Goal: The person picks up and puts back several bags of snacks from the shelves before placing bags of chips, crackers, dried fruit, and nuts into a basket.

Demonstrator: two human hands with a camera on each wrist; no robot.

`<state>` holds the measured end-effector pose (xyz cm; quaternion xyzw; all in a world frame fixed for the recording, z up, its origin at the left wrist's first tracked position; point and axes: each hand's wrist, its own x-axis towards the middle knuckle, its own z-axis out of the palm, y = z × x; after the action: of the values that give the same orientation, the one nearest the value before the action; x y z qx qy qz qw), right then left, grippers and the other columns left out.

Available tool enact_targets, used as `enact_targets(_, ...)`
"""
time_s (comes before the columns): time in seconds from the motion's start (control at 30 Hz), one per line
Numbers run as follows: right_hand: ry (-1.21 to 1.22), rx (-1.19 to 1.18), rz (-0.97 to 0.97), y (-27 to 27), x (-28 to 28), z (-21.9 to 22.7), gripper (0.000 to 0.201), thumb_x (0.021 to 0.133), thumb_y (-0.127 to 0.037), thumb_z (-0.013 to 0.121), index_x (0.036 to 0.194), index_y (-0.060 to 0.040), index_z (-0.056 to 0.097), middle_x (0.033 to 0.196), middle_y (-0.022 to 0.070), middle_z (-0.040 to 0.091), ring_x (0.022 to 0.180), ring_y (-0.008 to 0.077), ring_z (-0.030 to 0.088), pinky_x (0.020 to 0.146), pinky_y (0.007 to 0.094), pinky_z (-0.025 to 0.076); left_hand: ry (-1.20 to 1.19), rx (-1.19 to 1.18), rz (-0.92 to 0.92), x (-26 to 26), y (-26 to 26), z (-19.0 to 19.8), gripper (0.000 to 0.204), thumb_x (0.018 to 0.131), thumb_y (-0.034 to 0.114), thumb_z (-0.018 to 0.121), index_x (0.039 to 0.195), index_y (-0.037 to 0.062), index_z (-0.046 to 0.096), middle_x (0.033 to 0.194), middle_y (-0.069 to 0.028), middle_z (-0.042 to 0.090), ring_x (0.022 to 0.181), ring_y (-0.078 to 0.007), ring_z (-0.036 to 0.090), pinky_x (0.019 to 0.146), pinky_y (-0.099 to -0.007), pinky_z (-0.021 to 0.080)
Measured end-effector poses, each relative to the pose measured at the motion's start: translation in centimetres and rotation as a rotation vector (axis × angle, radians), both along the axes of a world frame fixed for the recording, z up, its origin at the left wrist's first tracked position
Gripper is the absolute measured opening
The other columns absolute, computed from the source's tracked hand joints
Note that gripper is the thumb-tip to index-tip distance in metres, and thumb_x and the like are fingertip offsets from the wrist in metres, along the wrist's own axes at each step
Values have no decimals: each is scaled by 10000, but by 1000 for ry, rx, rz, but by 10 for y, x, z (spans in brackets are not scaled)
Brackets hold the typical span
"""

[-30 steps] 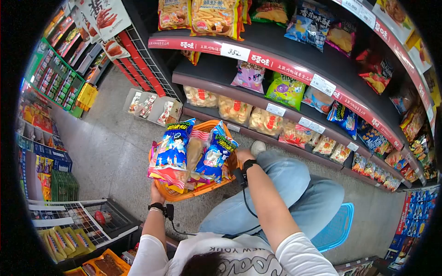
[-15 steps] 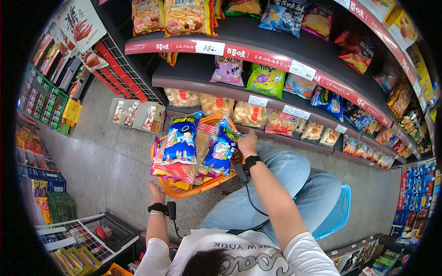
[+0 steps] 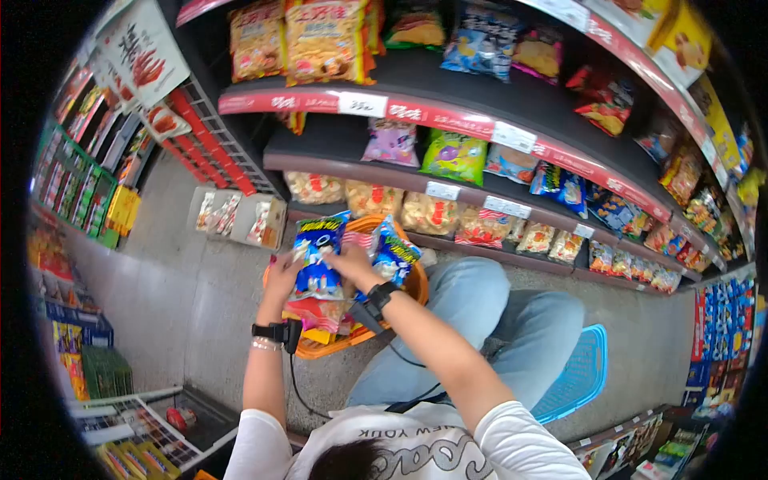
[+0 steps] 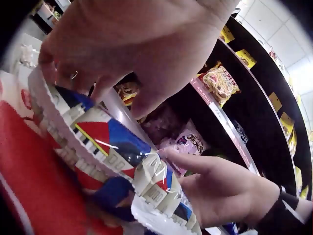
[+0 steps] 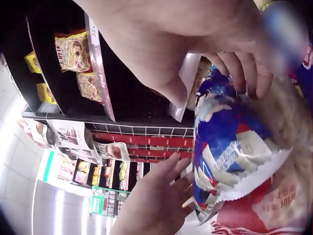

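Note:
Both hands are at a blue snack bag lying on top of the load in an orange basket. My left hand grips its left side, and my right hand holds the right side. In the left wrist view, the left hand reaches over the bag, with the right hand opposite. The right wrist view shows the right hand's fingers bent behind the bag. Another blue snack bag sits just right, and a red-and-clear packet lies underneath.
Snack shelves rise in front and curve to the right. A white carton of small packets stands on the floor ahead-left. A blue basket is beside the person's legs. Wire racks stand at the lower left.
The right hand has left the basket's right side and moved left onto the blue snack bag. The left hand has come up from the basket's lower left edge to the same bag.

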<state>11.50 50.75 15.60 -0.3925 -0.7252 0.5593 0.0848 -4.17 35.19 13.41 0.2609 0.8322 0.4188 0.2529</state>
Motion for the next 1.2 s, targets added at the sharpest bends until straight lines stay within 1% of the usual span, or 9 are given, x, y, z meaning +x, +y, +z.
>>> enact_targets(0.03, 79, -3, -21, -2, 0, -3, 434, 741, -425, 684, 744, 8, 660, 701, 125, 656, 665, 251, 634, 614, 378, 478, -47, 92, -24, -2, 1, -21, 424, 853, 212, 636, 1196, -24, 553, 1007, -107, 652, 874, -167, 600, 784, -293, 471)
enact_targets(0.1, -72, 137, 8, -3, -1, 16, 362, 749, -360, 698, 792, -2, 666, 736, 119, 667, 686, 210, 642, 619, 342, 486, -109, 120, 10, 23, 4, 23, 290, 876, 189, 592, 1076, -21, 600, 921, -49, 637, 796, -108, 564, 718, -262, 463)
enact_targets(0.2, 234, -132, -33, -9, 1, 34, 276, 765, -204, 709, 950, -9, 644, 819, 87, 673, 755, 154, 648, 674, 276, 502, -232, 229, 74, 37, -2, 52, 261, 880, 150, 592, 1087, -8, 595, 912, -41, 629, 789, -99, 565, 722, -251, 463)
enact_targets(0.37, 554, -286, -129, -18, 26, 80, 502, 761, -210, 730, 1157, 19, 523, 1012, 121, 634, 920, 205, 616, 796, 332, 497, -358, 483, 110, 82, 3, 134, 281, 884, 92, 582, 1148, 3, 551, 969, -45, 618, 819, -111, 579, 756, -251, 468)
enact_targets(0.63, 727, -284, -111, 11, 166, 152, 548, 779, -235, 757, 1203, -58, 459, 1212, 89, 491, 1102, 177, 490, 923, 307, 425, -533, 590, -267, 181, 48, 218, 309, 854, 54, 602, 1125, 53, 454, 1090, -60, 536, 1029, -134, 509, 883, -277, 422)
enact_targets(0.83, 892, -303, -383, 35, 286, 160, 582, 737, -16, 756, 1177, -83, 381, 1230, 130, 498, 1162, 207, 470, 979, 338, 399, -765, 352, -493, 265, 126, 228, 562, 814, 91, 702, 1215, 70, 309, 1164, -156, 513, 1091, -201, 517, 897, -327, 464)
enact_targets(0.93, 883, -259, -535, 54, 342, 169, 735, 699, -10, 777, 1282, -44, 331, 1254, 166, 483, 1147, 226, 501, 957, 347, 441, -610, 384, -704, 309, 176, 216, 848, 771, 141, 755, 1366, 22, 162, 1268, -195, 460, 1138, -232, 506, 918, -334, 460)
enact_targets(1.13, 710, -330, -561, 108, 435, 146, 673, 712, -75, 783, 1285, -13, 435, 1177, 86, 577, 1072, 172, 551, 915, 327, 454, -733, 149, -1115, 378, 253, 202, 642, 817, 203, 715, 1337, 26, 383, 1200, -90, 565, 1076, -167, 559, 898, -328, 469)
enact_targets(1.2, 701, -321, -617, 123, 456, 141, 648, 710, -83, 787, 1262, -6, 455, 1144, 81, 594, 1042, 176, 569, 911, 328, 457, -885, 12, -1042, 391, 281, 192, 632, 849, 303, 669, 1346, 39, 382, 1224, -84, 554, 1103, -181, 547, 928, -353, 449)
